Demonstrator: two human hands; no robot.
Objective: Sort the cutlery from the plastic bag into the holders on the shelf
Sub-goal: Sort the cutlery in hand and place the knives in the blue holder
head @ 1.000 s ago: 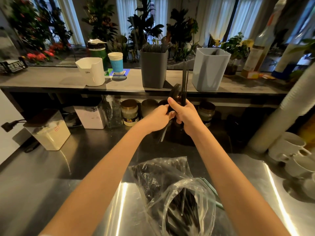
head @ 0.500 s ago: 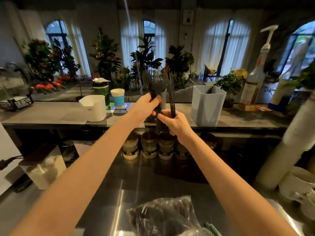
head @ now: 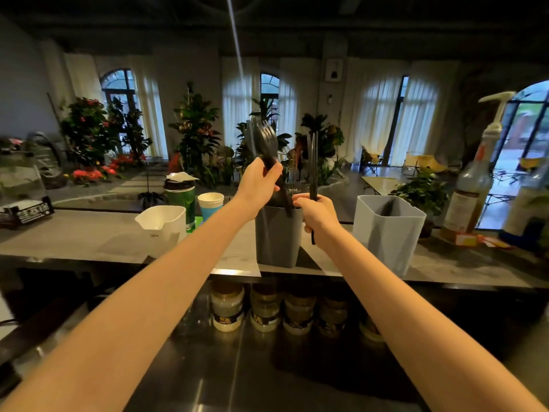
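Cutlery at the moment of sorting, head view. The left hand (head: 261,185) curls fingers and thumb round a bundle of black plastic forks (head: 265,141), gripping at mid-handle. Their long axis runs from about 5 o'clock to 11 o'clock, tines uppermost, and the handle ends dip at the mouth of the dark grey square plastic holder (head: 277,239), which stands on the grey shelf (head: 89,239). The right hand (head: 319,217), at 3 o'clock of that mouth, closes its fingers round a few slim black plastic pieces (head: 313,165). These stand almost upright, pointing to 12 o'clock, with a short end showing below the fist; whether they are knives cannot be told. A light grey square plastic holder (head: 386,233) stands well apart at 3 o'clock, a dark piece leaning inside it. Handling, as judged: the cutlery is light, thin and smooth, stiff along its length yet liable to flex or snap. A loose bundle may fan out or slip, so a firm hold at mid-handle, clear of the tines, suits best.
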